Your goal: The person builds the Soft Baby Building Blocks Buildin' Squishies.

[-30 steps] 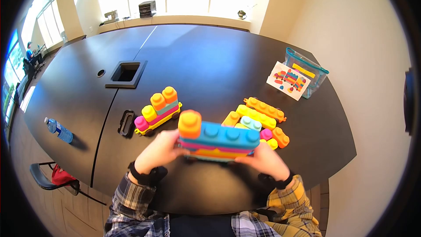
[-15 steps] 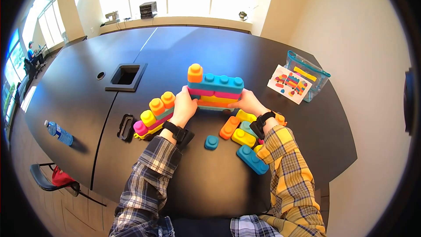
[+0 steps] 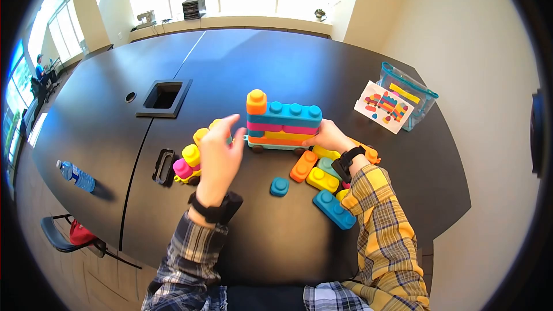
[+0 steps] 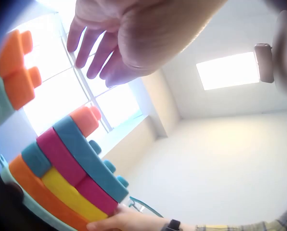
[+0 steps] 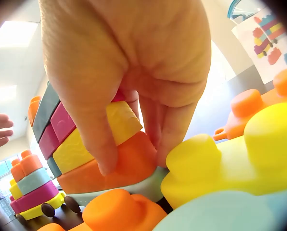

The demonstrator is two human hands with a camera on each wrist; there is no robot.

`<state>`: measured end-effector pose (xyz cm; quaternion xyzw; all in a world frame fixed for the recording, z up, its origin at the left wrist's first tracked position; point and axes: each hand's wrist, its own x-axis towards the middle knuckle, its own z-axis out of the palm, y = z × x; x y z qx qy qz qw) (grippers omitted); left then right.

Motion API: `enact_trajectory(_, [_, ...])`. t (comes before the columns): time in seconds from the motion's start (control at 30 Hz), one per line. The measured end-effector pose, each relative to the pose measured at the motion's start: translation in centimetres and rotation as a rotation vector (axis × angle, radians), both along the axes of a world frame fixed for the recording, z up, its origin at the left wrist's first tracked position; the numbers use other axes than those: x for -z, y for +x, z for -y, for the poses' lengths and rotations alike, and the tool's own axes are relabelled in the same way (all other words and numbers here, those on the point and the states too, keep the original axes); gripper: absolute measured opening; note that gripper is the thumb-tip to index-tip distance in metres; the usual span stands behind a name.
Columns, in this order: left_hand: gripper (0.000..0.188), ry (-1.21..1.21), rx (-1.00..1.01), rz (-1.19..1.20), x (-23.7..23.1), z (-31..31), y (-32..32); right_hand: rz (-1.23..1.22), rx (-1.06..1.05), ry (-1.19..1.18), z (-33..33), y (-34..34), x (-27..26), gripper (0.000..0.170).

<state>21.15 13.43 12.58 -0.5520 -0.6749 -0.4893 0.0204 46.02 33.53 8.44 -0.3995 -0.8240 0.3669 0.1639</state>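
On the big black table (image 3: 276, 230), the tall toy block train car (image 3: 282, 128) stands upright, long from left to right, with a shorter block train car (image 3: 188, 155) to its left. The right hand (image 3: 334, 137) is closest: it pinches the tall car's right end, so the car reaches left from it. The left hand (image 3: 219, 158), fingers spread, holds nothing near the other end.

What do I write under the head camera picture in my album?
A right hand pinches one end of a block wagon, while the empty left hand partly hides another wagon.
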Motion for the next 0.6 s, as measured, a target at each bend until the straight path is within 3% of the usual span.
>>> enact_trajectory(0.07, [0.046, 0.205, -0.166, -0.331, 0.4, 1.3, -2.0, -0.011, -0.019, -0.044, -0.1, 0.1, 0.0, 0.065])
enact_trajectory(0.13, [0.049, -0.026, -0.304, -0.369, 1.7, 2.0, -3.4, 0.007, -0.018, -0.041, -0.1, 0.1, 0.1, 0.064])
enact_trajectory(0.2, [0.051, -0.123, -0.309, -0.352, 4.3, 1.7, -5.1, 0.024, -0.023, -0.03, 0.0, -0.2, -0.3, 0.063])
enact_trajectory(0.27, [0.052, -0.143, -0.135, -0.165, 5.5, 1.4, -5.8, 0.065, -0.01, -0.002, 0.3, -0.2, -0.5, 0.063])
enact_trajectory(0.6, [0.051, -0.151, -0.148, -0.215, 5.1, 1.5, -3.6, 0.058, -0.008, -0.003, 0.5, -0.3, -0.5, 0.063])
